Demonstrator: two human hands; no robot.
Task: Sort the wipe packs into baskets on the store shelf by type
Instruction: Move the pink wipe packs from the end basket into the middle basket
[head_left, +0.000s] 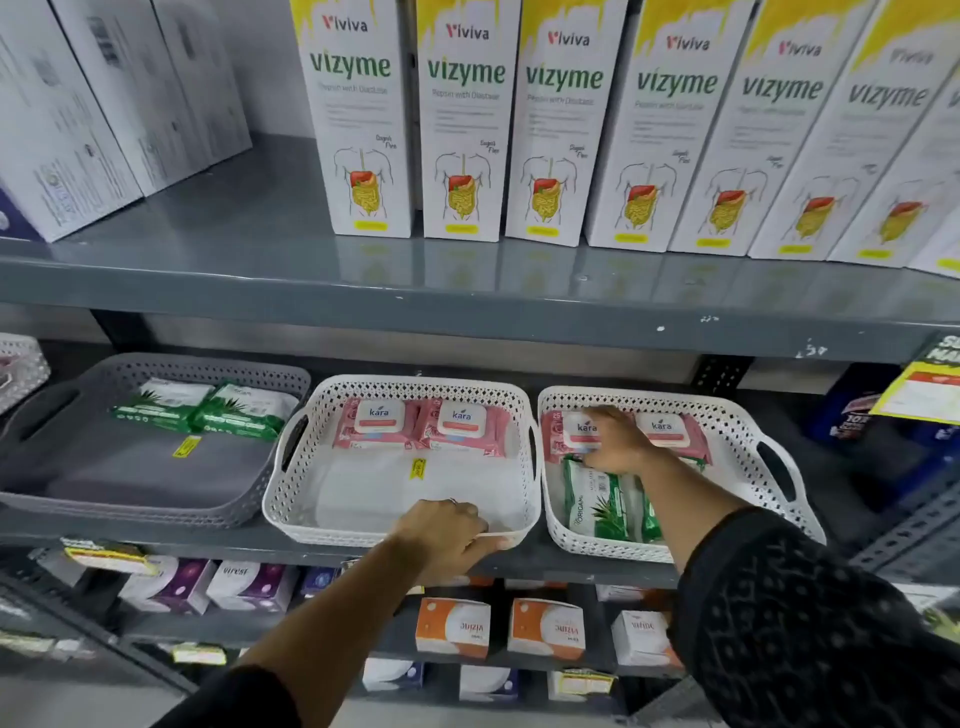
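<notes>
1. Grey metal store shelf (156, 535) carries three perforated plastic baskets in a row, below a row of tall white and yellow Vizyme cartons (467, 130).
2. Middle white perforated basket (332, 395) serves as the landmark; two pink Kara wipe packs (421, 423) lie side by side along its back wall.
3. Grey perforated basket (78, 499), left of it, holds two green aloe wipe packs (202, 410) at the rear.
4. Right white perforated basket (737, 431) holds more pink packs (670, 431) behind and green packs (597, 499) in front.
5. Left hand (447, 535) grips the middle basket's front rim, fingers clenched over it.
6. Right hand (613, 439) reaches into the right basket, its fingers curled on a pink pack there.
</notes>
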